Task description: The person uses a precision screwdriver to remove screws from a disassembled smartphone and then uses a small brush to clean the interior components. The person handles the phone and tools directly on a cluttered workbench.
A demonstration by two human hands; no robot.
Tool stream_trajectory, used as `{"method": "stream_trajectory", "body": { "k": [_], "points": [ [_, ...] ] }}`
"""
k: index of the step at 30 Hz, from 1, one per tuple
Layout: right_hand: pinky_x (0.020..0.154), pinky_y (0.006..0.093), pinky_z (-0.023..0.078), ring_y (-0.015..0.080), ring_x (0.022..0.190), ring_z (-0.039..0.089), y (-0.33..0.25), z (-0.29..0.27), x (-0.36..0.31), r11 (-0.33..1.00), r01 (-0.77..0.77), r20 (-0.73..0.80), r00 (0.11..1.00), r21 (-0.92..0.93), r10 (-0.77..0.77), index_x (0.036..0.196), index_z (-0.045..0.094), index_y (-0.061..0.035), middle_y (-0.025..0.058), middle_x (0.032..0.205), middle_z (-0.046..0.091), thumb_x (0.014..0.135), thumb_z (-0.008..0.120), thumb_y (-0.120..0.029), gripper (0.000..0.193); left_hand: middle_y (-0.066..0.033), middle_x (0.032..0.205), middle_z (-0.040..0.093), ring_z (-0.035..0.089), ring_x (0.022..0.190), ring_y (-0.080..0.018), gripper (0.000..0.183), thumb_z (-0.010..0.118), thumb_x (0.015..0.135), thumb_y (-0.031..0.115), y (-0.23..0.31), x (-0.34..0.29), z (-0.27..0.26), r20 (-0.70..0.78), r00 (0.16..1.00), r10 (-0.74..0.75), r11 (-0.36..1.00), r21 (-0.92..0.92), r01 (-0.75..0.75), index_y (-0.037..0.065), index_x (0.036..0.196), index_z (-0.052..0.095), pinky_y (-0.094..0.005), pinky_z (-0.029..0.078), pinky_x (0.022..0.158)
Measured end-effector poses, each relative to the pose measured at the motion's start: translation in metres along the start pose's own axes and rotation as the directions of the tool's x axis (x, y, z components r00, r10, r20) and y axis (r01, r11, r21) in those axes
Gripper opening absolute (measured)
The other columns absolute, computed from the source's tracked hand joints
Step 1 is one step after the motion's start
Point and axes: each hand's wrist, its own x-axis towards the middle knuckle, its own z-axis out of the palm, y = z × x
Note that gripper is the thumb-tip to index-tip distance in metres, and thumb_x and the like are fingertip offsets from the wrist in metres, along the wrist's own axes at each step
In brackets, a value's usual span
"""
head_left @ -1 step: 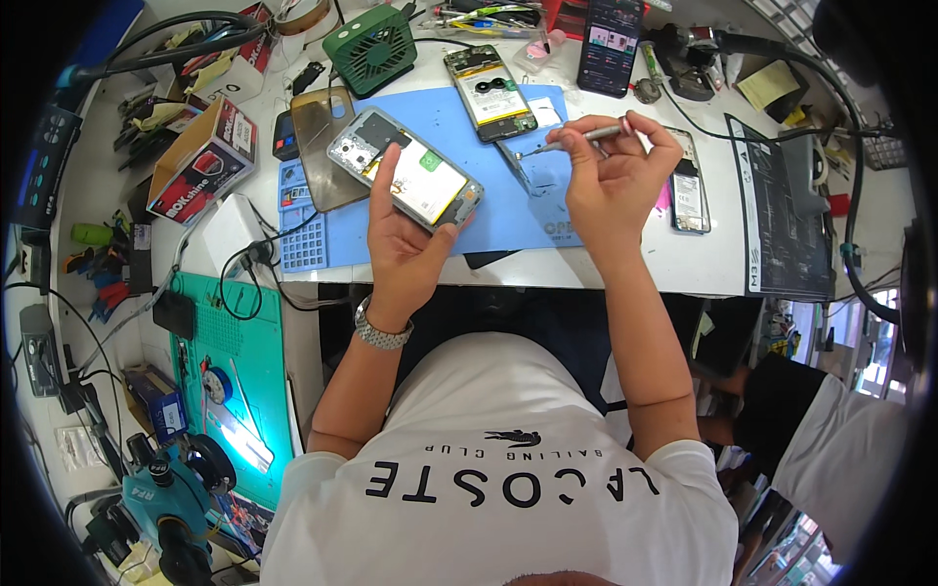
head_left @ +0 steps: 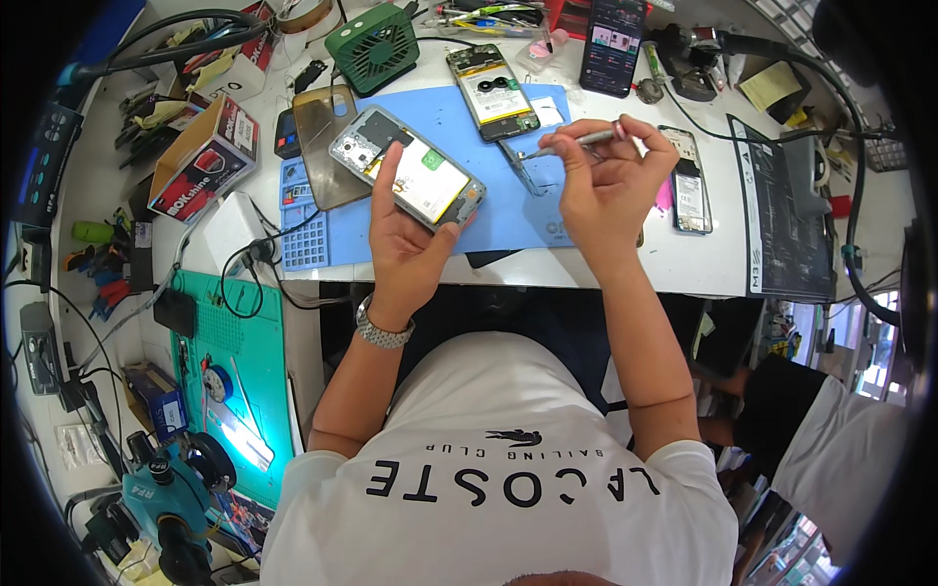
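Observation:
My left hand (head_left: 408, 256) is closed around an opened smartphone (head_left: 415, 166), index finger lying along its inner side. The phone's back is off, so a white battery with a green label shows beside the camera block. To its right, my right hand (head_left: 614, 190) is raised above the blue repair mat (head_left: 362, 230), gripping a slim screwdriver (head_left: 592, 138). Its tip points left and stays apart from the phone; whether the tip carries a tiny part is too small to tell. Below the tip, a narrow dark strip (head_left: 521, 171) lies on the mat.
Beyond my hands lie another opened phone (head_left: 492, 93), a clear phone case (head_left: 329, 146) and a green fan (head_left: 371, 54). A lit phone (head_left: 613, 47) stands at the back. A third opened phone (head_left: 689, 190) lies right. A microscope (head_left: 171, 498) stands lower left; a person (head_left: 831, 430) is at right.
My right hand has shifted very slightly left, and the screwdriver's angle has changed a little. My left hand keeps its hold on the phone.

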Motion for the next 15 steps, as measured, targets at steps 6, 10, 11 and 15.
{"method": "stream_trajectory", "body": {
  "k": [6,10,11,15],
  "points": [
    [0.08,0.0288,0.063,0.0219,0.096,0.072,-0.007,0.03,-0.025,0.989,0.015,0.077,0.997,0.144,-0.027,0.128,0.029,-0.0014,0.019,0.109,0.058,0.092,0.064,0.018,0.054,-0.0166,0.154,0.044,0.054,0.139,-0.0294,0.098,0.057,0.088,-0.021,0.006,0.0,0.004,-0.01,1.0,-0.016,0.999,-0.049,0.016,0.01,0.168,0.009,-0.0471,0.052,0.113],
    [0.082,0.0297,0.064,0.0218,0.096,0.072,-0.007,0.036,-0.027,0.989,0.021,0.106,0.994,0.149,-0.037,0.127,0.03,-0.0014,0.0188,0.11,0.057,0.092,0.064,0.018,0.053,-0.018,0.153,0.044,0.053,0.14,-0.0288,0.098,0.056,0.087,-0.021,0.006,0.0,0.004,-0.014,1.0,-0.011,1.0,-0.029,0.01,0.009,0.168,0.008,-0.0447,0.05,0.115],
    [0.082,0.0299,0.064,0.0218,0.096,0.072,-0.006,0.037,-0.027,0.988,0.03,0.109,0.993,0.153,-0.047,0.127,0.03,-0.0014,0.0189,0.11,0.057,0.092,0.064,0.018,0.053,-0.0182,0.153,0.044,0.053,0.14,-0.0288,0.098,0.056,0.087,-0.021,0.006,0.0,0.004,-0.013,1.0,-0.011,1.0,-0.026,0.011,0.009,0.168,0.008,-0.0446,0.05,0.115],
    [0.082,0.0304,0.064,0.0217,0.097,0.072,-0.005,0.039,-0.028,0.987,0.014,0.121,0.992,0.159,-0.033,0.127,0.03,-0.0015,0.0189,0.11,0.056,0.092,0.063,0.018,0.052,-0.0186,0.154,0.043,0.053,0.14,-0.0289,0.099,0.057,0.087,-0.02,0.005,0.001,0.002,-0.013,1.0,-0.007,1.0,-0.018,0.007,0.009,0.168,0.008,-0.0445,0.049,0.115]
  ]
}}
